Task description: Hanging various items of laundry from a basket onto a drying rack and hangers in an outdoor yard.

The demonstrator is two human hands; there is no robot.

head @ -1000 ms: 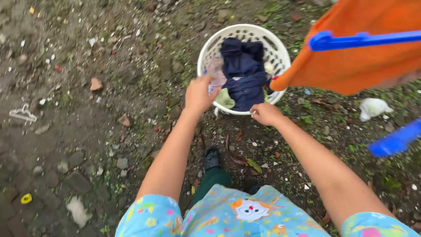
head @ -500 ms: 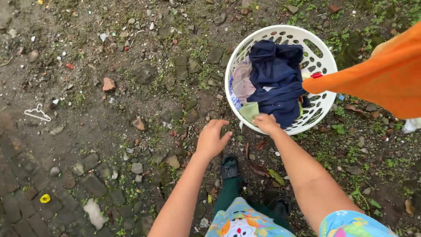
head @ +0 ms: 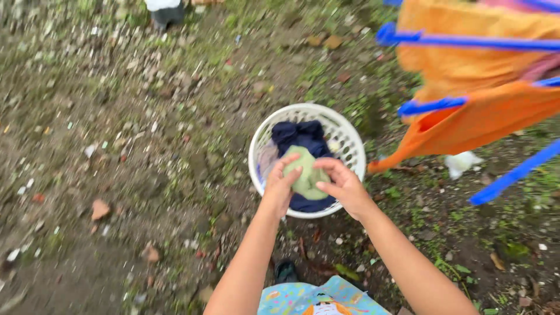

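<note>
A small pale green cloth (head: pixel 305 172) is held between both my hands above a white plastic laundry basket (head: pixel 350 140). My left hand (head: pixel 283 182) grips its left side and my right hand (head: pixel 343 184) grips its right side. Inside the basket lie a dark navy garment (head: pixel 297 133) and a pale pinkish cloth (head: pixel 268 158). The basket stands on bare, stony ground straight ahead of me.
An orange cloth (head: pixel 478 87) hangs over blue rack bars (head: pixel 466 42) at the upper right. A white scrap (head: pixel 462 161) lies under it. Stones (head: pixel 100 209), pebbles and patches of grass cover the dirt. My dark shoe (head: pixel 286 271) shows below the basket.
Both hands reached into the basket, took up the green cloth and lifted it. The view tilted, so the basket sits lower and nearer the middle.
</note>
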